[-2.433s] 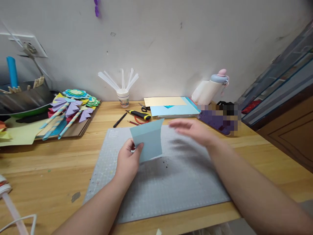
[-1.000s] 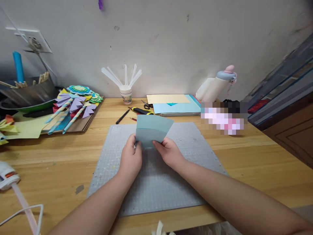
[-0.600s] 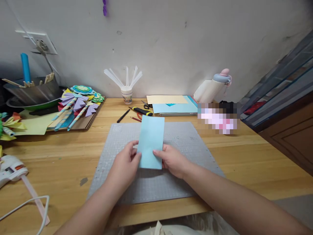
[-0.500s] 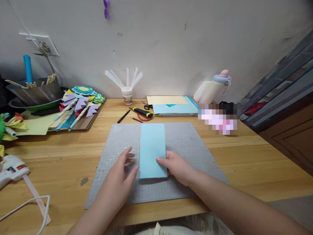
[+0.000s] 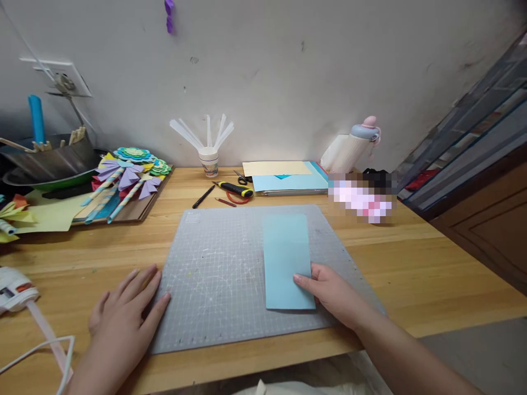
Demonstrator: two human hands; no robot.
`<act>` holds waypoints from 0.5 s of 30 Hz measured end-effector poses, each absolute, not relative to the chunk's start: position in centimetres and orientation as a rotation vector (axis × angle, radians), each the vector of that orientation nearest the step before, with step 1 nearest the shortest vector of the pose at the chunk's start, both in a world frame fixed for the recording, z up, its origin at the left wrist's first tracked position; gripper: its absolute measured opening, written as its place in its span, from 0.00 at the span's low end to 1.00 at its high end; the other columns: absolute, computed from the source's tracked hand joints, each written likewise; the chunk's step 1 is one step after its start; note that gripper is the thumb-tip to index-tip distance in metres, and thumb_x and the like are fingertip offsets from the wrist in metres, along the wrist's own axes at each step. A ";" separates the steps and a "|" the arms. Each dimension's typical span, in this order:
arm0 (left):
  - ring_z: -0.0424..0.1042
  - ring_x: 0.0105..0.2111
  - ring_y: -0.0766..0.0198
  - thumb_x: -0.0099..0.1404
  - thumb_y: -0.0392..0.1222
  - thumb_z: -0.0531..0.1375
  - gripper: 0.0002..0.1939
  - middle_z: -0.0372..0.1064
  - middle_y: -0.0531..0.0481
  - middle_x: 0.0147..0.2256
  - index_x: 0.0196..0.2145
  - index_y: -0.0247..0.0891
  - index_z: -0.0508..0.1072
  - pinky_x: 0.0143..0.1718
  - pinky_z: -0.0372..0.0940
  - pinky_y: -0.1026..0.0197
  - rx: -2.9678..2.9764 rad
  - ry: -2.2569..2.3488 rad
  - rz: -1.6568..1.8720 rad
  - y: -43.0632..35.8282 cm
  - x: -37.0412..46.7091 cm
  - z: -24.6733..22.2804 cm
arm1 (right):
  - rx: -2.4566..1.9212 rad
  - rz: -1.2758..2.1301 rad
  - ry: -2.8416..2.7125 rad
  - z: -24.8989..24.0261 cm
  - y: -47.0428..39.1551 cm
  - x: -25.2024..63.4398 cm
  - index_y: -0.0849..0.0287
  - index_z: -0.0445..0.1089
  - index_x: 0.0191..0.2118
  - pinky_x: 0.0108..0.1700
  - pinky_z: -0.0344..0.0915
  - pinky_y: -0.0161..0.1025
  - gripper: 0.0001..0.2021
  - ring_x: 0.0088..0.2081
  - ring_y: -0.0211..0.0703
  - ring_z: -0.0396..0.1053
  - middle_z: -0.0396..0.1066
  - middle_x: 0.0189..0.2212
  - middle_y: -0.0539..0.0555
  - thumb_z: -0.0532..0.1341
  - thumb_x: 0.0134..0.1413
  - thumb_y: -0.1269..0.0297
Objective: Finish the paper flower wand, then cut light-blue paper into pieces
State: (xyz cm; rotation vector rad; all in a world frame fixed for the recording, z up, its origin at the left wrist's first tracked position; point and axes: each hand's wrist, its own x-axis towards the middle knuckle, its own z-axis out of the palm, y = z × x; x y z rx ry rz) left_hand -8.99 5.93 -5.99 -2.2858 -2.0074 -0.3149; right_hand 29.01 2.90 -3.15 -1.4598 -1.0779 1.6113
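Grip: neither hand grasps anything. Left hand [image 5: 125, 310] lies flat, fingers spread, on the wooden tabletop [image 5: 432, 258], fingertips touching the left edge of the grey gridded cutting mat [image 5: 214, 274]. Right hand [image 5: 329, 291] rests with loose, extended fingers pressing on the lower right corner of the light blue rectangular folded paper [image 5: 286, 258].

Left to right: white glue gun with cord [image 5: 16, 291] at the left table edge; cluster of purple, green and yellow paper flowers on striped sticks [image 5: 123, 178] at rear left; paper cup holding white sticks [image 5: 208, 159] by the wall; black pen [image 5: 203, 197] and yellow-black utility knife [image 5: 235, 190] behind the mat. Blue paper lies flat on the right half of the mat, long axis front to back. Stack of cream and blue sheets [image 5: 288, 175] behind it; white bottle with pink-grey cap [image 5: 354, 145] at rear right.
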 end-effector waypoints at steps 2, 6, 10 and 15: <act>0.56 0.61 0.47 0.64 0.56 0.44 0.31 0.63 0.44 0.58 0.54 0.36 0.70 0.58 0.53 0.41 -2.296 -1.972 -0.339 5.9 -9.4 -6.4 | -1.457 1.608 -1.074 -3.2 2.8 29.3 0.61 0.73 0.38 0.37 0.65 0.39 0.17 0.33 0.44 0.72 0.77 0.31 0.53 0.64 0.50 0.51; 0.58 0.60 0.47 0.65 0.55 0.44 0.30 0.64 0.44 0.58 0.54 0.37 0.71 0.57 0.55 0.41 -2.291 -1.956 -0.393 5.6 -9.7 -6.7 | -1.445 1.643 -1.064 -3.3 2.7 29.7 0.61 0.73 0.40 0.40 0.66 0.41 0.18 0.34 0.46 0.73 0.78 0.34 0.55 0.64 0.50 0.50; 0.58 0.60 0.47 0.65 0.55 0.46 0.27 0.64 0.46 0.58 0.52 0.41 0.72 0.57 0.57 0.42 -2.351 -1.910 -0.498 5.4 -9.5 -6.7 | -1.521 1.602 -1.056 -3.2 2.7 30.5 0.62 0.73 0.40 0.38 0.65 0.41 0.20 0.35 0.48 0.73 0.78 0.34 0.56 0.64 0.49 0.49; 0.60 0.59 0.47 0.65 0.54 0.46 0.24 0.64 0.47 0.58 0.51 0.45 0.73 0.55 0.57 0.39 -2.386 -1.910 -0.557 4.7 -8.6 -6.7 | -1.562 1.557 -1.047 -3.1 2.5 31.6 0.62 0.74 0.39 0.38 0.65 0.41 0.19 0.33 0.47 0.72 0.78 0.32 0.55 0.65 0.48 0.50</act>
